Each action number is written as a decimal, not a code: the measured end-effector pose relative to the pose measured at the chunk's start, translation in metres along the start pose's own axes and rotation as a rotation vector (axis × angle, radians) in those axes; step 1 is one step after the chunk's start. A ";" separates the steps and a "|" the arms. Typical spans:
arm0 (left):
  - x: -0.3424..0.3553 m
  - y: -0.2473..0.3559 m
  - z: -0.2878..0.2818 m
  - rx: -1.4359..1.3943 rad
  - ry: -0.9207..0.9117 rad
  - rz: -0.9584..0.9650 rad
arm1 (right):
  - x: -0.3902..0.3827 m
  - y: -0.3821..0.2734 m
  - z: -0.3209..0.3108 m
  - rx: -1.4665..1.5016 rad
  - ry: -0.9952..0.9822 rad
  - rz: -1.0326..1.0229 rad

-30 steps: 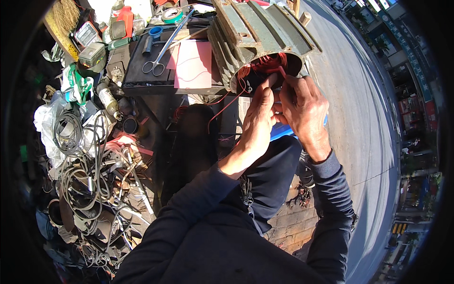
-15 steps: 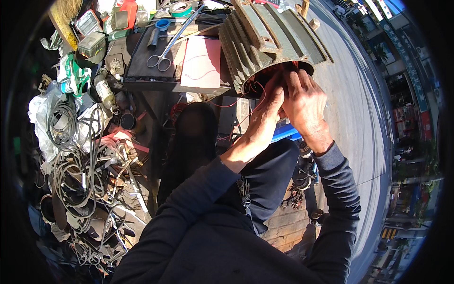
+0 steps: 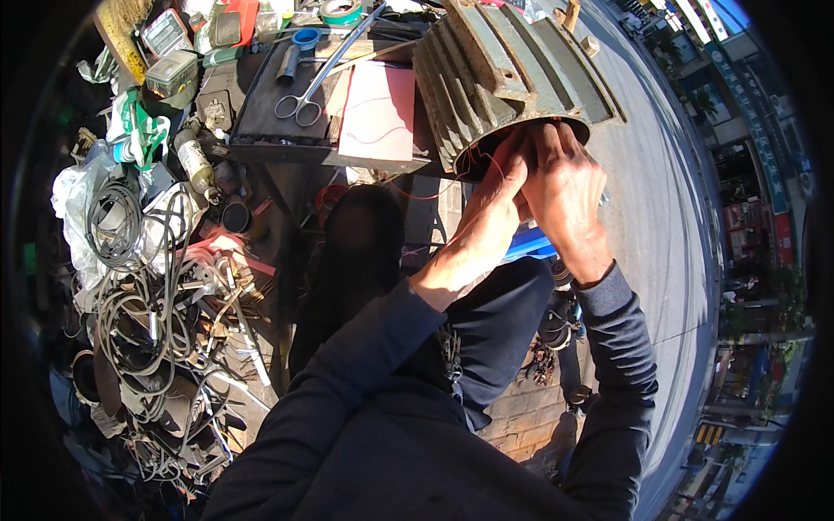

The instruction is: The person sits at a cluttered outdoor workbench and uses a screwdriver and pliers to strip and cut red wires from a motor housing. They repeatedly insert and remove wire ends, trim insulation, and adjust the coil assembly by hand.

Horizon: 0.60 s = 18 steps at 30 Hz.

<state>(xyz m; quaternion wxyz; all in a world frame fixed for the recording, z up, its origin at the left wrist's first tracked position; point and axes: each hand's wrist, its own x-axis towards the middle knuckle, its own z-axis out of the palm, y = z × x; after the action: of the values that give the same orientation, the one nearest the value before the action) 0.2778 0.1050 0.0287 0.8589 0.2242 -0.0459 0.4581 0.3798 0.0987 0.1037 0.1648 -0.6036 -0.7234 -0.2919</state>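
Observation:
A grey-green finned motor housing (image 3: 512, 74), rusty along its edges, lies on a small work table with its round opening toward me. Both my hands are at that opening. My left hand (image 3: 502, 181) has its thumb and fingers closed at the lower rim, fingertips in shadow. Beside it, my right hand (image 3: 566, 178) is closed, its fingers bent and reaching into the bore. What the fingertips hold is hidden. Thin red-brown wire (image 3: 432, 196) loops out of the opening beside my left hand and trails down to the left.
On the table (image 3: 287, 153) lie scissors (image 3: 300, 108), a pink paper sheet (image 3: 380, 113), a blue-topped tube (image 3: 289, 62) and green tape (image 3: 340, 10). Coiled cables (image 3: 130, 339), bags and scrap heap up at left. A blue object (image 3: 528, 244) is below my hands; a road (image 3: 665, 217) runs at right.
The housing, table and hands sit slightly further right and lower in the picture. My hands stay at the opening, the right fingers a little differently bent; the wire loop beside the left has shifted.

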 end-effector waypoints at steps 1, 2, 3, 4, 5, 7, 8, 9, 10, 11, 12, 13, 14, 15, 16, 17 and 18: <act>0.002 -0.001 -0.001 -0.013 -0.003 0.009 | 0.001 -0.001 0.000 -0.010 -0.004 -0.001; 0.003 -0.001 -0.002 -0.014 -0.009 0.024 | 0.001 -0.001 -0.001 -0.019 -0.008 0.001; 0.005 -0.002 -0.004 -0.010 -0.017 0.036 | 0.001 -0.002 -0.002 -0.010 -0.021 0.007; 0.006 -0.002 -0.005 -0.008 -0.014 0.033 | 0.000 -0.003 -0.004 0.002 -0.016 0.017; 0.006 -0.002 -0.006 -0.012 -0.034 0.041 | -0.002 -0.003 -0.006 0.013 -0.010 0.026; 0.005 -0.001 -0.008 -0.025 -0.026 0.022 | -0.007 -0.002 -0.012 0.056 -0.006 0.020; 0.005 -0.001 -0.009 -0.033 -0.021 0.016 | -0.009 -0.002 -0.014 0.077 -0.012 0.028; 0.005 0.000 -0.010 -0.014 -0.011 0.009 | -0.012 -0.001 -0.015 0.101 -0.017 0.032; 0.005 0.000 -0.011 -0.033 -0.005 0.003 | -0.014 0.000 -0.016 0.131 -0.019 0.040; 0.005 0.000 -0.011 -0.052 0.001 -0.004 | -0.014 0.002 -0.015 0.126 -0.005 0.027; 0.005 -0.001 -0.012 -0.064 0.003 -0.005 | -0.014 0.003 -0.014 0.115 0.003 0.007; 0.005 -0.001 -0.012 -0.066 0.011 -0.017 | -0.013 0.004 -0.012 0.109 0.008 -0.003; 0.004 -0.002 -0.013 -0.061 0.015 -0.020 | -0.012 0.005 -0.009 0.106 0.013 -0.009; 0.003 -0.002 -0.013 -0.056 0.018 -0.022 | -0.010 0.005 -0.006 0.088 0.012 -0.024; 0.002 -0.002 -0.014 -0.032 0.011 -0.032 | -0.008 0.005 -0.002 0.045 0.022 -0.036; -0.001 0.000 -0.015 -0.007 0.004 -0.043 | -0.005 0.004 0.002 0.004 0.032 -0.044; -0.004 0.001 -0.016 0.030 0.041 -0.092 | -0.003 0.003 0.005 -0.033 0.034 -0.044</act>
<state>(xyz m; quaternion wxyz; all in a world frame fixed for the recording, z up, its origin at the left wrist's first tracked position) 0.2727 0.1098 0.0137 0.8763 0.2295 -0.0111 0.4235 0.3838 0.0998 0.0981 0.1607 -0.5850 -0.7287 -0.3178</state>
